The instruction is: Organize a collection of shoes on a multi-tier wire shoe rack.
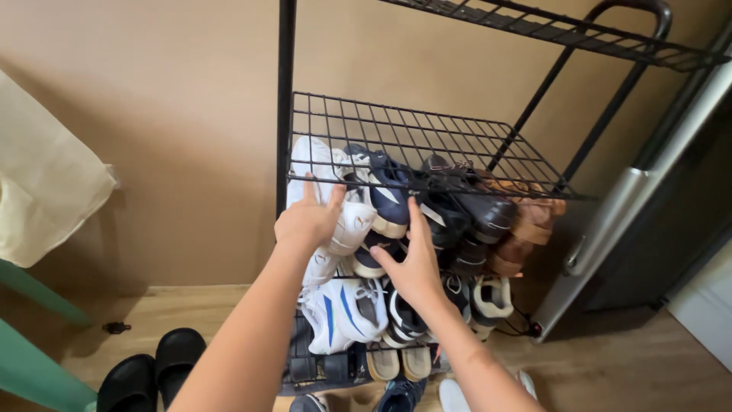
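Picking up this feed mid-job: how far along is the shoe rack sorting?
Done: several pairs crowd the lower shelves. In hand: left hand on white sneakers, right hand on a navy sneaker. Left: black slides on the floor; middle wire shelf bare.

A white sneaker [335,200] lies on the middle shelf of the black wire shoe rack [427,141], at the rack's nine o'clock end, toe toward the wall and tipped on its side. A navy sneaker with white trim [385,191] sits touching it at its three o'clock, heel outward, tilted up over the pair below. Both are wedged tightly under the upper wire grid, among other crowded shoes.
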